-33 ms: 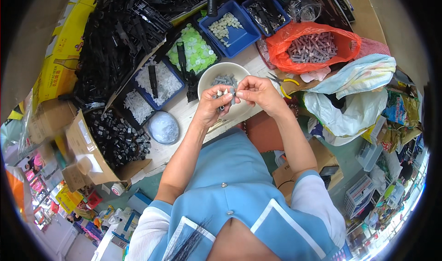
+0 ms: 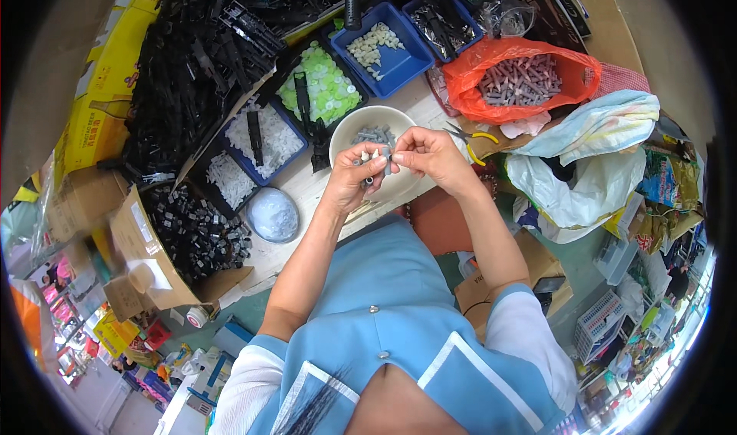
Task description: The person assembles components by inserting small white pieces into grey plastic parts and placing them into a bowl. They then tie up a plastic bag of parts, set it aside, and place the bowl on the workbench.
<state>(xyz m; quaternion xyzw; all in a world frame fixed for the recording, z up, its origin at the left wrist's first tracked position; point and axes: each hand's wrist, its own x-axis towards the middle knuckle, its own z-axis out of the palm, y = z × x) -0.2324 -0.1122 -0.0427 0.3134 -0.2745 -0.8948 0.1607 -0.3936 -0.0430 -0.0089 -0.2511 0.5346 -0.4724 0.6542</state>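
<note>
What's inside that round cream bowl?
Small grey cylindrical pieces lie inside the round cream bowl. The left hand and right hand cover part of it; whatever lies beneath them can't be seen.

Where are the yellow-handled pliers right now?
In the head view, the yellow-handled pliers lie right of centre: just right of the person's right hand, below the red plastic bag and left of the pale cloth.

Pieces (image 2: 387, 161) plain grey, bowl (image 2: 402, 120) cream. Bag (image 2: 464, 86) loud orange-red, easily brightest thing tbh. Tray (image 2: 407, 67) deep blue, bits (image 2: 368, 47) creamy white. Discs (image 2: 330, 97) lime green mixed with white. Big pile (image 2: 169, 97) straight-up black. Towel (image 2: 606, 120) pale with pastel blue and yellow streaks. Pliers (image 2: 484, 136) yellow-handled. Dress (image 2: 399, 281) sky blue, white trim.
</note>
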